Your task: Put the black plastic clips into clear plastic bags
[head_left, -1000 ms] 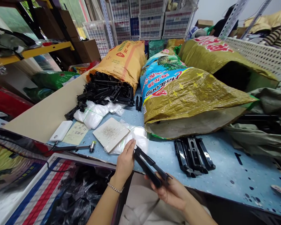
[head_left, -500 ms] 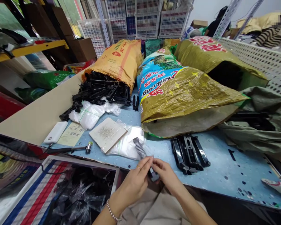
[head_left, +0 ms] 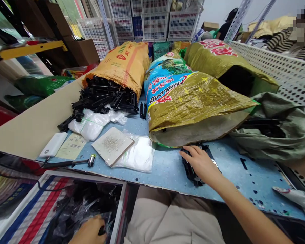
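Note:
My right hand [head_left: 199, 162] reaches across the row of black plastic parts [head_left: 193, 178] on the blue tabletop, fingers stretched out over their upper ends; its fingertips are partly hidden. My left hand [head_left: 90, 231] is low in a crate [head_left: 123, 206] at the bottom left, fingers curled around a black plastic part in a clear bag [head_left: 101, 231], only a bit of which shows. Around that hand lie several bagged black parts [head_left: 73, 206] in the crate. A stack of clear plastic bags [head_left: 139, 156] lies on the table, partly under a pale square tile [head_left: 112, 145].
An orange woven sack [head_left: 124, 64] spills black parts at the back left. A gold and blue sack [head_left: 193, 105] gapes in the middle. On the left lie a hammer-like tool [head_left: 76, 162], a white device [head_left: 53, 144] and a paper note [head_left: 71, 145]. A grey-green sack [head_left: 277, 135] stands right.
My hands were together at the table edge on a bagged black part. The left has moved down into the crate with it; the right has moved to the black parts on the table.

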`<state>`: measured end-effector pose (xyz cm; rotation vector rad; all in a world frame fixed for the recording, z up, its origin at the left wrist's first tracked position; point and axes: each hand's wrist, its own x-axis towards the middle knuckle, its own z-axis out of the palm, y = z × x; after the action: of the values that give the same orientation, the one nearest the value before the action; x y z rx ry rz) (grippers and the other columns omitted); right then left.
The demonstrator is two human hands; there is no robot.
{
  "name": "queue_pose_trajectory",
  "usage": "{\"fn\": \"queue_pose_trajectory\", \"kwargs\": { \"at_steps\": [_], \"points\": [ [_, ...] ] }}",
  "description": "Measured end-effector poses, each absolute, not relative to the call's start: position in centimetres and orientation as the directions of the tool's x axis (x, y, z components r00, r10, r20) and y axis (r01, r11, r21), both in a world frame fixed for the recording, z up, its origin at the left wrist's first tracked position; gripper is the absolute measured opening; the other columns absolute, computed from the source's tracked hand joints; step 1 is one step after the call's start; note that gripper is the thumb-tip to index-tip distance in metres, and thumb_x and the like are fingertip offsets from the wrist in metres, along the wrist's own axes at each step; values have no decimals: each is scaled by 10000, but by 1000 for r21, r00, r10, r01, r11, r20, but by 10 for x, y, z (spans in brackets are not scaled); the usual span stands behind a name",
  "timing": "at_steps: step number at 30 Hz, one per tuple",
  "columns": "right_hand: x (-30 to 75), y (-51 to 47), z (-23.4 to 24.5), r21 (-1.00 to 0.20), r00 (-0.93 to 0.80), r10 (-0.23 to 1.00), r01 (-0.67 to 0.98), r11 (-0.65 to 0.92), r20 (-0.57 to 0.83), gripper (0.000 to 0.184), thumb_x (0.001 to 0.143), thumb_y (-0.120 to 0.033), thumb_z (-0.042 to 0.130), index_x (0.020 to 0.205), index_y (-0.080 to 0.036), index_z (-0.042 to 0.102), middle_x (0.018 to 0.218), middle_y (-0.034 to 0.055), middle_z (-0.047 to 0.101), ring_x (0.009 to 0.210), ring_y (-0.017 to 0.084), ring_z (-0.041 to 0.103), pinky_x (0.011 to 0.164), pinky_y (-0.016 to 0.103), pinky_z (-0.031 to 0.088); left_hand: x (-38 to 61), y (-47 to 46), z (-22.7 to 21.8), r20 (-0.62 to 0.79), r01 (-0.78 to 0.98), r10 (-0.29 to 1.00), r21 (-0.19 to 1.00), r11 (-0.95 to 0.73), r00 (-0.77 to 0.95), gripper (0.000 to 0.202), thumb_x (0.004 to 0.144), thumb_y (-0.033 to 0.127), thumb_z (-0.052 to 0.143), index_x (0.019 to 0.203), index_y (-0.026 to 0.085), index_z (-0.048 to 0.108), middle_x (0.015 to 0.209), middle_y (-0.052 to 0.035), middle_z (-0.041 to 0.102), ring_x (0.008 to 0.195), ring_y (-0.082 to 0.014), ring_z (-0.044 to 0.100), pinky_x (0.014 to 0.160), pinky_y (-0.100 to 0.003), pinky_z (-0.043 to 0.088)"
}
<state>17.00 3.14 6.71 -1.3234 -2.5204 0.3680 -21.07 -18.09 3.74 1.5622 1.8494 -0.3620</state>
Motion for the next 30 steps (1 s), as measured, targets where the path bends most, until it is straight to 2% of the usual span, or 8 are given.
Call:
{"fn": "queue_pose_trajectory", "kwargs": {
  "at_steps": [3,6,9,12,17,21,25,30],
  "points": [
    [173,55,61,-90,-719,693,688,720,47,271,841,-67,502,955,-191,713,1288,128,573,1292,323,384,1021,506,324,-216,-170,11,-696,967,707,76,242,-123,181,620,88,555,742,168,662,895,-122,712,906,-307,669,780,-359,466],
    [164,58,56,-107,-864,504,501,859,-3,256,861,-72,483,846,-179,715,1255,80,611,1297,252,409,1054,413,326,-188,-129,21,-505,924,863,341,176,22,141,781,172,495,773,191,634,871,-84,706,856,-249,667,743,-322,461],
    [162,63,53,-82,-872,490,489,868,-10,264,845,-52,482,871,-180,711,1248,81,617,1285,252,431,1035,418,349,-141,-73,42,-136,840,990,542,35,47,208,892,230,403,797,201,586,806,-47,662,782,-193,633,727,-294,460],
    [173,76,54,-22,-838,546,546,838,-17,246,834,-62,507,881,-186,715,1230,104,626,1264,290,451,1003,464,370,-100,-27,47,163,889,986,456,-37,-42,106,858,237,502,879,166,578,909,-101,617,877,-240,596,783,-361,471],
    [189,87,63,-227,-857,512,510,830,-57,295,856,-120,492,1057,-229,680,1188,75,653,1187,253,533,1016,423,386,-92,4,36,133,955,990,295,10,-52,119,837,100,491,810,132,602,920,-122,602,853,-240,591,716,-342,477],
    [178,72,61,-587,-675,737,610,532,-34,355,873,-286,502,1210,-223,593,1229,102,625,1109,261,584,957,408,445,-103,4,34,122,943,990,331,31,-75,112,874,196,499,828,160,594,907,-84,607,796,-205,594,685,-309,471],
    [147,52,52,-935,-479,872,345,82,-100,386,850,-420,545,1163,-204,609,1141,91,662,1071,270,588,936,438,458,-101,6,36,91,840,984,536,82,-154,59,807,205,584,832,154,598,963,-122,617,941,-257,565,766,-345,450],
    [119,29,44,-936,-460,839,-47,-350,-290,394,794,-491,631,1051,-192,640,1048,81,677,961,236,627,845,406,509,-122,15,35,-2,678,984,725,122,-176,189,802,207,519,645,168,616,662,-32,626,667,-174,594,638,-271,436]
  ]
}}
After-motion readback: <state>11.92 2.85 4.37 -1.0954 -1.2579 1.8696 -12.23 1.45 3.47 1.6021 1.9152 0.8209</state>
